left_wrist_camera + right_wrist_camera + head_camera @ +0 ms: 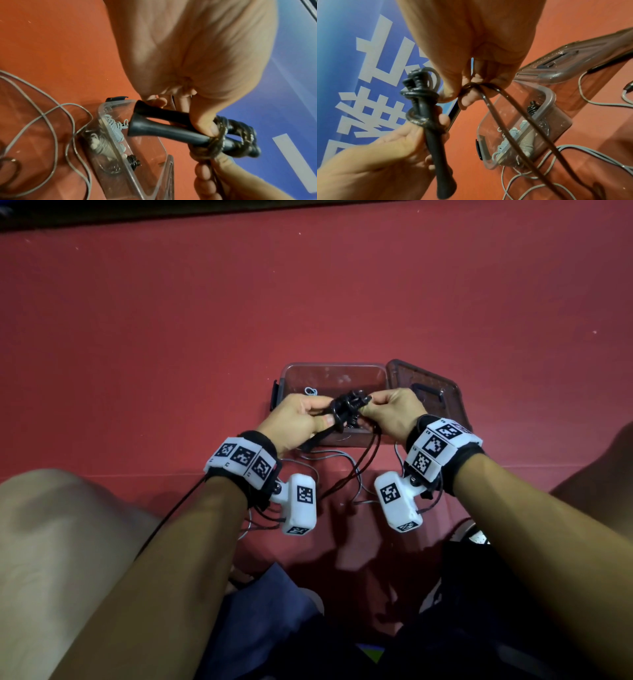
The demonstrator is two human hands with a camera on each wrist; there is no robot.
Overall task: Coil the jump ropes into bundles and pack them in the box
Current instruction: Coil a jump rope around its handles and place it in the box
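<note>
The left hand (pixel 295 422) is wrapped round the two black flared plastic jump-rope handles (pixel 164 125), held side by side, thumb pressing on the coils wound near their cord ends. The right hand (pixel 390 412) pinches the dark brown rope cord (pixel 513 121) just beside those coils, and the cord's slack falls from its fingers to the red floor (pixel 308 302). The handles sit between the two hands, above the near edge of the clear plastic box (pixel 291 374), their long axis running from the left palm toward the right hand. Inside the box lies a pale grey coiled rope bundle (pixel 113 127). Its clear lid (pixel 428 392) lies to the right, touching the box. A loose grey rope (pixel 51 115) sprawls on the floor nearby.
</note>
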